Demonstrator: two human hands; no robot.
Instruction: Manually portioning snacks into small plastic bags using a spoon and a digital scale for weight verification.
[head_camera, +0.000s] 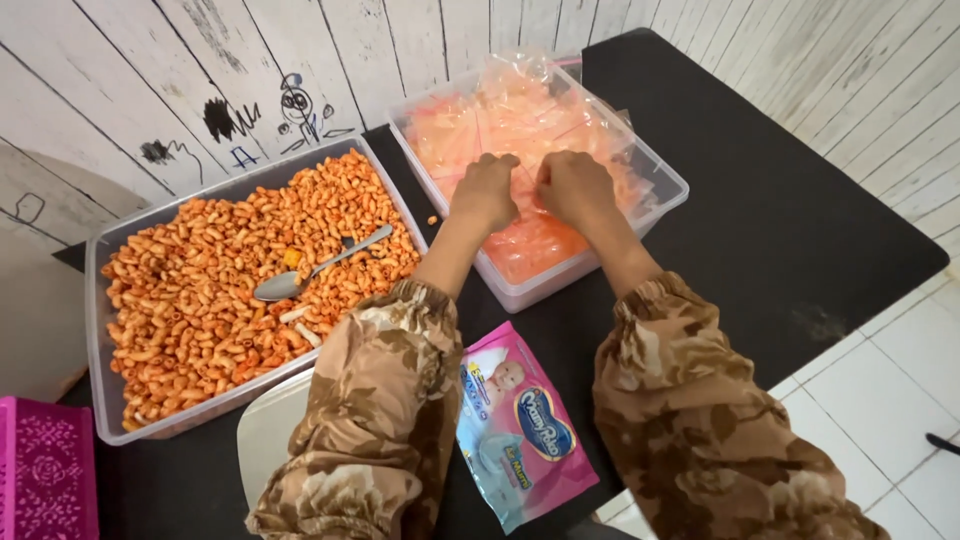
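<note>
Left of the clear tub (655, 200), a spoon (315, 268) lies in the pasta bin (100, 330). My left hand (485, 190) and right hand (573, 186) rest curled on the plastic bags (530, 120) inside the tub; grip undeterminable. Risk: slick bags may slip. Below the tub lies a pink-and-blue flat packet (520, 430).

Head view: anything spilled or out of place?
One stray macaroni piece lies on the black table between the macaroni tub and the bag tub. A yellow bit sits among the orange macaroni by the spoon.
</note>
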